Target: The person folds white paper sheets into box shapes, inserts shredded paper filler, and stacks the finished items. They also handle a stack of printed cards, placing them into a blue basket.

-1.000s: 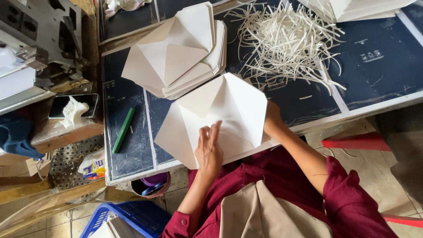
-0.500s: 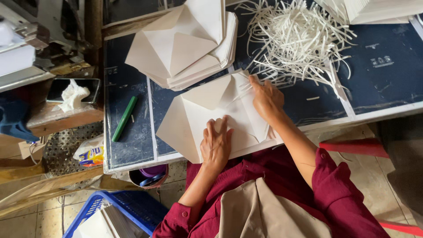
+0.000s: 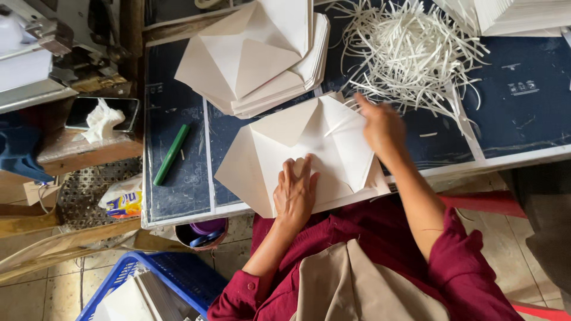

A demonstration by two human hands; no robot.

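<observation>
A cream paper sheet being folded into an envelope (image 3: 270, 148) lies on the dark blue table (image 3: 178, 178) in front of me. My left hand (image 3: 295, 191) presses flat on its lower middle, fingers spread. My right hand (image 3: 380, 126) grips the right flap of the sheet and holds it folded over toward the centre. A stack of folded envelopes (image 3: 256, 56) sits just beyond, at the upper left.
A heap of thin white paper strips (image 3: 410, 53) covers the table's far right. A green pen (image 3: 172, 154) lies left of the sheet. More paper (image 3: 517, 15) sits at the top right. A blue crate (image 3: 160, 285) stands on the floor.
My right hand came from under the sheet's right side onto the right flap and folded it inward. My left hand has stayed pressed on the sheet.
</observation>
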